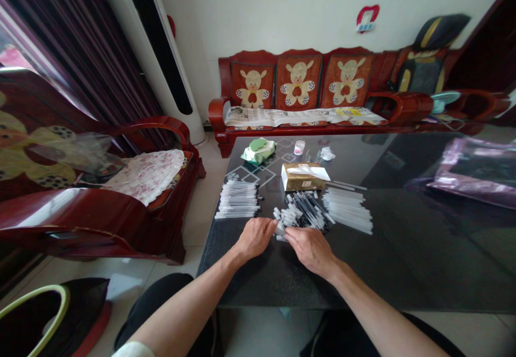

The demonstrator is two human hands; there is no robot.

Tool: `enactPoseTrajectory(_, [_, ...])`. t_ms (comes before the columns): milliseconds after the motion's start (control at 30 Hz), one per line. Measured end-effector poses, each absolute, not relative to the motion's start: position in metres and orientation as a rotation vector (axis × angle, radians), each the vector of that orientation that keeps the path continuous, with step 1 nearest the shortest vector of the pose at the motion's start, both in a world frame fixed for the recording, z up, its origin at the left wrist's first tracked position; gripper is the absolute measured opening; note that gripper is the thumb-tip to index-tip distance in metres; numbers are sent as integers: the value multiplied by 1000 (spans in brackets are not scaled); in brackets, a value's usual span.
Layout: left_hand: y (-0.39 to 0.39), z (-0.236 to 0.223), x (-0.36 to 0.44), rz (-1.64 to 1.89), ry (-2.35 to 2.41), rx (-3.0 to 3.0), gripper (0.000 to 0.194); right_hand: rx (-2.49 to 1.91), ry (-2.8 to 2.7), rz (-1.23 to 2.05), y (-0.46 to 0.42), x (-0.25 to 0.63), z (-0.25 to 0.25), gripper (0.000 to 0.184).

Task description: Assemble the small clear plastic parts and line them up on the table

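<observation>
My left hand (257,236) and my right hand (309,248) are close together over the near part of the dark table. Fingers on both are closed in a pinch, and what they grip is too small and hidden to make out. Just beyond them lies a loose heap of small white caps (288,216) and thin black pen refills (308,206). A row of white pen-like tubes (238,200) lies beyond my left hand. To the right of the heap is a stack of translucent white tubes (347,209).
Behind the heap stands a tissue box (304,184). A green wipes pack (258,151), a small white tub (299,148) and a crumpled tissue (328,154) lie farther back. Purple-edged plastic packaging (475,185) is at right. A bin (64,314) stands on the floor at left.
</observation>
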State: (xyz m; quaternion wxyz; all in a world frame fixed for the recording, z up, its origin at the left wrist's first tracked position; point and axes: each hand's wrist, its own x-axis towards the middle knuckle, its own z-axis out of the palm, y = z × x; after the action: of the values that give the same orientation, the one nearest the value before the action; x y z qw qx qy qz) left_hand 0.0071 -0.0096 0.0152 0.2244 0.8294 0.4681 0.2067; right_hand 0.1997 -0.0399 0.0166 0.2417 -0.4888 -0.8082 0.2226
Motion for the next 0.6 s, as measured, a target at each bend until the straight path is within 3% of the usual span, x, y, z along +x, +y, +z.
enactPoseTrajectory(67, [-9, 17, 6, 531, 1267, 2161, 54, -1365, -2240, 538, -40, 199, 16, 30])
enactPoseTrajectory(133, [-10, 21, 3, 581, 1181, 2101, 53, -1350, -2197, 687, -39, 201, 15, 32])
enactPoseTrajectory(300, [-16, 32, -3, 724, 907, 2278, 30, -1199, -1805, 1474, -36, 208, 11, 37])
enactPoseTrajectory(433, [-17, 35, -3, 656, 849, 2377, 31, -1127, -1545, 1892, -38, 209, 13, 37])
enactPoseTrajectory(600, [-15, 36, -1, 685, 892, 2377, 36, -1078, -1688, 1667, -41, 206, 16, 39])
